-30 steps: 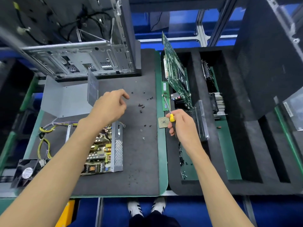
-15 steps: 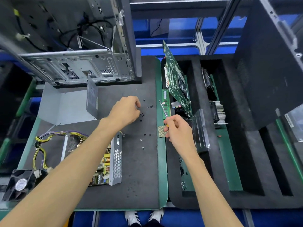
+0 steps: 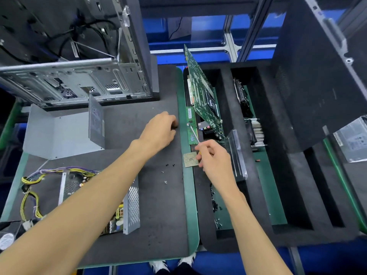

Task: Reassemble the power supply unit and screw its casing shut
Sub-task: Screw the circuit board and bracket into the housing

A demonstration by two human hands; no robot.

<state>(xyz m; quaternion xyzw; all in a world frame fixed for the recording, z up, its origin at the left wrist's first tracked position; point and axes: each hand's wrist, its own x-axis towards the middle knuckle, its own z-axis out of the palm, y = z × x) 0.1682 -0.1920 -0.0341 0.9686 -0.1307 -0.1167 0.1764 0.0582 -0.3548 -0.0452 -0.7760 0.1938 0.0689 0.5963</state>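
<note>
The open power supply unit (image 3: 127, 207) lies near the surface's (image 3: 158, 215) front left corner, and much of its board is covered by the left forearm. Its grey cover (image 3: 65, 133) stands near the back left. The left hand (image 3: 158, 132) is curled knuckles-up over the loose screws near the right edge; its fingertips are hidden, so whether a screw is pinched cannot be told. A few small screws (image 3: 168, 169) are seen nearer the front. The screwdriver (image 3: 193, 134) is pinched by the right hand (image 3: 213, 159), the handle mostly hidden in the fingers. Since a second ago, the left hand has been moved from above the unit to the screws
</note>
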